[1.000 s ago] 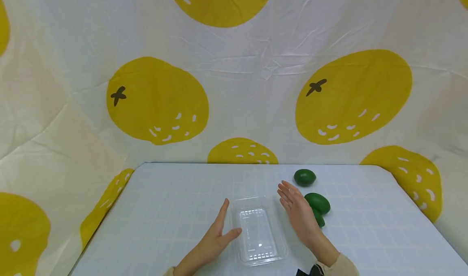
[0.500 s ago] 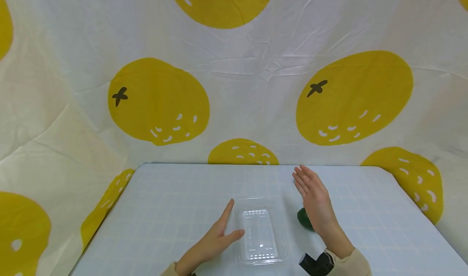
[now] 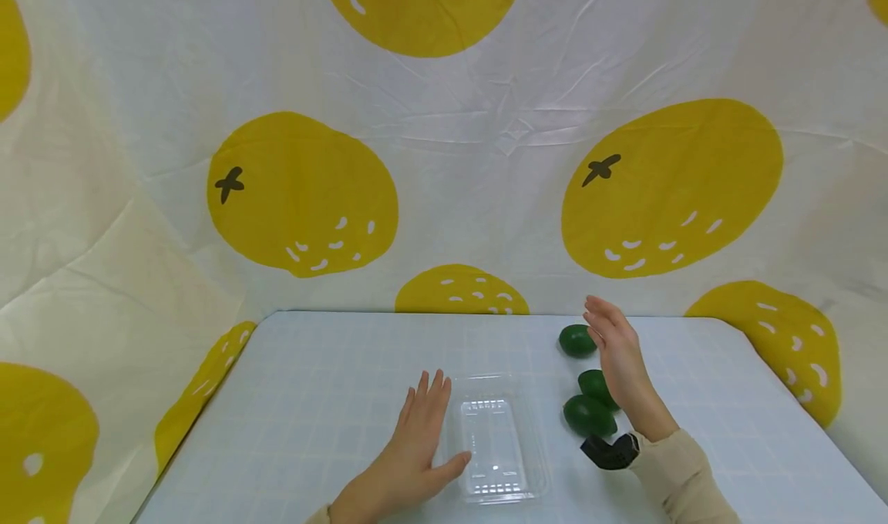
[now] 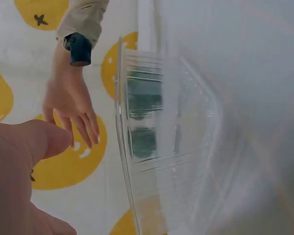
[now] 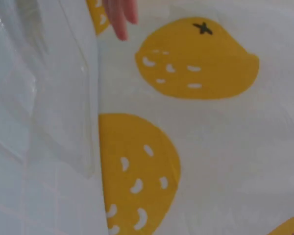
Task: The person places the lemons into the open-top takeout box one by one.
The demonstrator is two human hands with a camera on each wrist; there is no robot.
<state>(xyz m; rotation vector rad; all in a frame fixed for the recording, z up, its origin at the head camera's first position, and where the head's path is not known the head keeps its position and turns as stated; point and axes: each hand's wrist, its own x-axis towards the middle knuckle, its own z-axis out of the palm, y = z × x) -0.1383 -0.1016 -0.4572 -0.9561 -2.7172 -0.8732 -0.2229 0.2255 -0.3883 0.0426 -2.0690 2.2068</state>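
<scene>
Left hand at tray nine o'clock, grip wide; right hand at two, fingers extended, both bare. Right-hand bump could roll limes, one to three o'clock.

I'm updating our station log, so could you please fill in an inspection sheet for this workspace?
Surface: pale checked covering, lying flat.
Job's things: clear plastic tray, nothing seen in it; three green fruits to its right.
Clutter: nothing seen.
Hands: left hand open beside the tray, contact unclear; right hand open near the fruits, holding nothing; black device at the right wrist.
Cables: nothing seen.
Surroundings: yellow-patterned pale backdrop, slightly creased.
</scene>
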